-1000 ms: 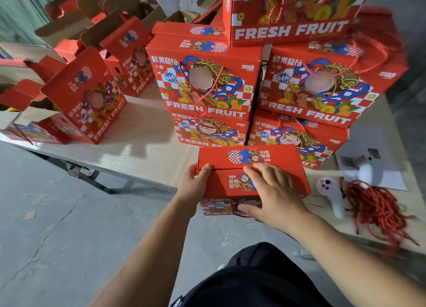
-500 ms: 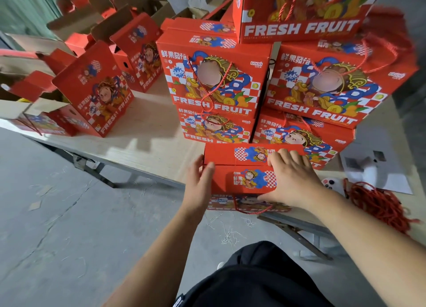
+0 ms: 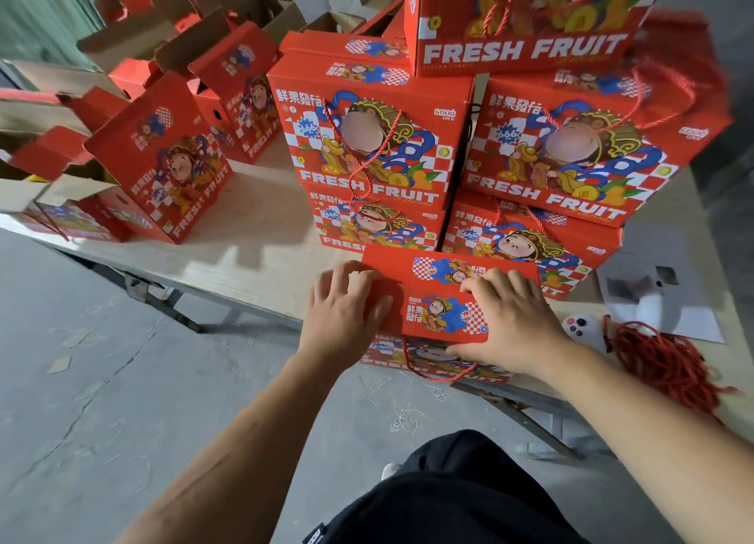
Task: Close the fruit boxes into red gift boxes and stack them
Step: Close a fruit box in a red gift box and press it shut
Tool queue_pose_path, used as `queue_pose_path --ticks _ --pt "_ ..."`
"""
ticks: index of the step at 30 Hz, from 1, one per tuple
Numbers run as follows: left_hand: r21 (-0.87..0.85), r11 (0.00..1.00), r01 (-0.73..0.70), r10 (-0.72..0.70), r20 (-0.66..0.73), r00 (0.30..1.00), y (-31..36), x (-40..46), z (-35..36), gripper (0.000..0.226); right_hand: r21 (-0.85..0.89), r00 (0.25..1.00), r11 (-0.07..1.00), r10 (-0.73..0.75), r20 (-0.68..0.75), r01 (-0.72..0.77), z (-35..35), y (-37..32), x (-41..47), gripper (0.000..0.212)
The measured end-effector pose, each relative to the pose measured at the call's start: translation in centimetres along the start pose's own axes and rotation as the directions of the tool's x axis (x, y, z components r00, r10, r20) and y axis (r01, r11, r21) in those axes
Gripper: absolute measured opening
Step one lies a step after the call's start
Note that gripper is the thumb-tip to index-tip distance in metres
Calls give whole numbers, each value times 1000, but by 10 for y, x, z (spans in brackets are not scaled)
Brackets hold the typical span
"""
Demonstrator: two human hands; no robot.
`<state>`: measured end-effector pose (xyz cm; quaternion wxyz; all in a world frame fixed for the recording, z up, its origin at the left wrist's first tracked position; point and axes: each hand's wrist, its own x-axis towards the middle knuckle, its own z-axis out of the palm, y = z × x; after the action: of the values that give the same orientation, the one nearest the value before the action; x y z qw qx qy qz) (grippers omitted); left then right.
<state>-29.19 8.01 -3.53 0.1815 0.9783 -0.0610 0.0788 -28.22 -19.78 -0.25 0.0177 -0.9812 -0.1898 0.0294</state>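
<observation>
Red gift box [image 3: 444,298] at near surface [image 3: 245,249] edge, stacked boxes [image 3: 367,135] just behind. Left hand [image 3: 342,319] and right hand [image 3: 510,319] press flat on its lid, fingers straight. Red cord pile [image 3: 661,360] right; open boxes [image 3: 163,156] left.

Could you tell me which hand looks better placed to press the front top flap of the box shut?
The right hand, probably. It lies flat across the front flap of the gift box, thumb at its lower edge. The left hand rests at the box's left end, steadying it.
</observation>
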Motion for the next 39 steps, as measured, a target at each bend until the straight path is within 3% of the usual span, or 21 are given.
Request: queue_pose_path --ticks 5,7,11,14,16,18,22,27,32,33,35,36,37,38,39 --pt "133 982 -135 138 -10 990 4 26 -8 35 83 997 996 -27 68 22 -1 7 10 103" --pt "143 973 -183 176 61 983 4 39 -13 32 90 994 996 -30 102 21 -1 8 12 101" --pt "135 978 -160 120 265 957 4 58 -12 37 50 989 999 -7 149 0 5 9 13 96" --pt "154 983 -101 53 284 957 8 59 -3 36 25 989 999 35 143 -39 12 5 12 102" --pt "168 981 -101 60 234 970 10 56 1 48 49 991 996 63 120 -70 18 3 11 106" --pt "149 970 -192 158 214 964 8 55 2 55 79 991 994 69 117 -79 20 1 13 101" --pt "65 944 -324 297 267 917 10 44 0 70 151 987 984 75 144 -96 17 6 16 91" --pt "165 925 -342 270 345 899 12 13 11 104 86 983 986 132 126 -143 29 13 10 85" --pt "172 828 -533 446 374 813 -7 37 6 103 168 953 940 282 112 -298 2 34 36 100" --pt "194 824 -533 454 338 825 -11 38 5 102 169 936 922 331 117 -347 -2 35 39 105" --pt "184 925 -333 295 202 934 -13 33 8 104 139 899 890 417 136 -434 -3 35 39 112" --pt "97 986 -134 119 153 981 -10 27 12 109 129 868 864 462 180 -487 -2 34 39 115" --pt "-75 993 91 -79 150 986 0 21 19 113 139 829 828 502 245 -543 -2 34 40 117" --pt "-309 910 276 -223 196 955 13 14 28 111 172 784 781 531 323 -600 -5 32 44 117" --pt "-543 743 390 -275 283 919 27 7 39 99 235 745 725 538 395 -648 -8 30 48 109"
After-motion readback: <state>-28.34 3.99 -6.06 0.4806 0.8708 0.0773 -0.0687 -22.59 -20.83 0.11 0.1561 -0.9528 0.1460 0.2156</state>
